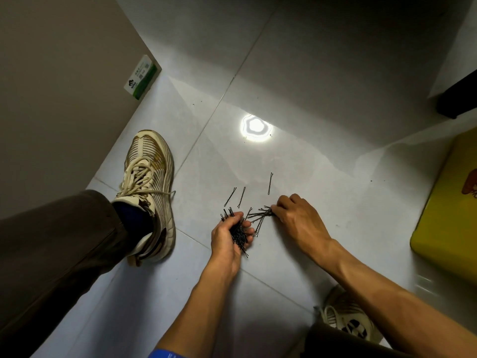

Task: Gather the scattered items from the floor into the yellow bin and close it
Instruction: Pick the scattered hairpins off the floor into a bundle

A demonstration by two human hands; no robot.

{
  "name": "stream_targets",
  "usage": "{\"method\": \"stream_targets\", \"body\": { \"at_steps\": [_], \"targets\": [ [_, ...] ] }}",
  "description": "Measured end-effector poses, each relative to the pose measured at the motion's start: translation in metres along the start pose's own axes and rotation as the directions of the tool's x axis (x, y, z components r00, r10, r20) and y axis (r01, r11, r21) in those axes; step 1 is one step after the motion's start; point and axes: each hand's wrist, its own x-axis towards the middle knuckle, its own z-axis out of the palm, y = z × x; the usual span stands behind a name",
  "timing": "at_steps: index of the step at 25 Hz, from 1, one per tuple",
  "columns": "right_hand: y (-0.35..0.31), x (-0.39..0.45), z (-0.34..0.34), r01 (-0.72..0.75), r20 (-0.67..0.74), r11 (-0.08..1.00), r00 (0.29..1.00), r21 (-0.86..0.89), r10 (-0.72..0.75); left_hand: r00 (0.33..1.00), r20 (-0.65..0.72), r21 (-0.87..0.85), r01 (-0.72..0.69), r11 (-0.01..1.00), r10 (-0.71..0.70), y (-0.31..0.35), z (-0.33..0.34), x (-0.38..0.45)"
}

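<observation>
Black hairpins lie scattered on the pale tiled floor. My left hand [229, 235] grips a thick bundle of hairpins [238, 232], palm turned up. Just to its right, my right hand [296, 215] pinches a small cluster of hairpins [260, 215] with its fingertips against the floor. Three loose hairpins [270, 183] remain on the tile beyond both hands. The yellow bin [446, 215] stands at the right edge, only partly in view; whether it is open or closed is hidden.
My left shoe [149, 187] and dark trouser leg sit to the left of the pins; my right shoe [348, 319] is at the bottom. A green and white box [140, 77] leans by the left wall. A dark object [459, 96] sits far right.
</observation>
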Motion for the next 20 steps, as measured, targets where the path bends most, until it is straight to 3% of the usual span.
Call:
{"method": "stream_targets", "body": {
  "at_steps": [3,6,8,9,10,12,13,15,20],
  "targets": [
    [-0.017,-0.003,-0.002,-0.043,-0.066,0.997,0.997,-0.059,0.039,1.0,0.003,0.007,-0.001,1.0,0.001,-0.001,0.004,-0.003],
    [-0.029,0.002,-0.003,-0.077,-0.044,0.992,0.996,-0.097,0.073,1.0,0.01,-0.014,-0.015,1.0,0.015,0.001,0.005,-0.004],
    [-0.021,0.009,0.002,-0.173,0.0,0.984,0.985,0.044,0.173,1.0,0.009,-0.041,-0.011,0.999,0.012,0.002,0.006,-0.004],
    [-0.014,0.013,0.003,-0.243,0.04,0.95,0.97,0.196,0.24,1.0,0.013,-0.051,-0.004,0.999,0.005,0.002,0.007,-0.004],
    [-0.009,0.014,0.0,-0.327,0.096,0.852,0.944,0.409,0.317,1.0,0.023,-0.06,0.005,0.998,-0.004,0.002,0.008,-0.003],
    [-0.008,0.012,-0.01,-0.397,0.191,0.536,0.897,0.745,0.4,0.998,0.059,-0.088,0.026,0.996,-0.021,0.001,0.012,-0.003],
    [-0.015,0.009,-0.016,-0.377,0.205,0.408,0.891,0.832,0.405,0.996,0.085,-0.106,0.037,0.994,-0.028,0.001,0.014,-0.003],
    [-0.033,0.003,-0.026,-0.32,0.203,0.278,0.903,0.906,0.379,0.991,0.13,-0.148,0.047,0.988,-0.028,0.0,0.018,-0.002],
    [-0.044,-0.004,-0.035,-0.224,0.121,0.419,0.958,0.88,0.259,0.991,0.133,-0.206,0.003,0.978,0.025,0.002,0.021,0.0]
  ]
}}
